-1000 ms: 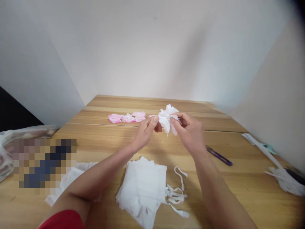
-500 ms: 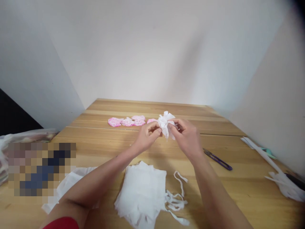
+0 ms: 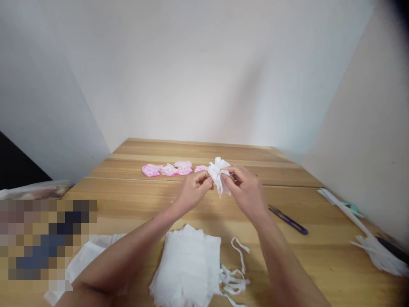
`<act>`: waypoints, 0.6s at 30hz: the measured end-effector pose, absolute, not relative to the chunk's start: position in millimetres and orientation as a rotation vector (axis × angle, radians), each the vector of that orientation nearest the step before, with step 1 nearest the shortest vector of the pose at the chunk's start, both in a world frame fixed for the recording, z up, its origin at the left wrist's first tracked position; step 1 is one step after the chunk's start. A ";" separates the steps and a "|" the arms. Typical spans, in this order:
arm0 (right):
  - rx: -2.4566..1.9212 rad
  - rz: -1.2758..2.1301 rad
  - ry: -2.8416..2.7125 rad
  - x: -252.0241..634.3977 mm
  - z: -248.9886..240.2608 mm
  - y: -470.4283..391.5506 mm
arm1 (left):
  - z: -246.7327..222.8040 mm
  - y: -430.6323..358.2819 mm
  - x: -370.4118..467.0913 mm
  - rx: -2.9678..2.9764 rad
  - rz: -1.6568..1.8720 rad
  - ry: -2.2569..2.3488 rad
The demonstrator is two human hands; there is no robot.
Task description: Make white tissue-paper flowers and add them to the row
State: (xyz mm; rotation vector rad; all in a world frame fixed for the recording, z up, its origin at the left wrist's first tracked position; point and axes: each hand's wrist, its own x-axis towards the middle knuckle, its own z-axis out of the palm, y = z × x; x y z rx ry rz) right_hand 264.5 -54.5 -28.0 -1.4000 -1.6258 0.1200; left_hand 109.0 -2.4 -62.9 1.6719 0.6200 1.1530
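Between my two hands, above the wooden table (image 3: 134, 194), is a ruffled white tissue flower (image 3: 217, 169). My left hand (image 3: 195, 187) pinches its left side between thumb and fingers. On the other side my right hand (image 3: 244, 181) pinches the petals, its thumb toward me. Pink-and-white tissue flowers (image 3: 177, 168) lie in a row on the table behind my hands, one partly hidden by the white flower. Closer to me is a stack of white tissue sheets (image 3: 188, 264), with thin white strips (image 3: 234, 275) curled at its right.
Purple-handled thread snips (image 3: 289, 219) lie to the right of my right forearm. At the right edge are long white strips (image 3: 347, 209), frayed white material (image 3: 383, 256) and a dark handle. A clear plastic bag (image 3: 38, 187) sits at the left, near a blurred-out patch.
The view has tilted up slightly, so everything sits a little lower. Both hands stay pinched on the white flower, which has turned slightly; its petals sit a bit differently.
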 end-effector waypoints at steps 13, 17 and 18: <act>-1.339 0.097 -1.689 261.2 -23.1 -61.2 | -44.2 -9.5 100.5 1.923 1.087 0.712; -1.322 0.057 -1.718 262.4 -21.7 -63.0 | -40.0 -10.1 98.8 1.965 1.061 0.787; -1.320 0.045 -1.733 262.4 -21.2 -63.4 | -38.8 -8.9 97.8 1.966 1.059 0.786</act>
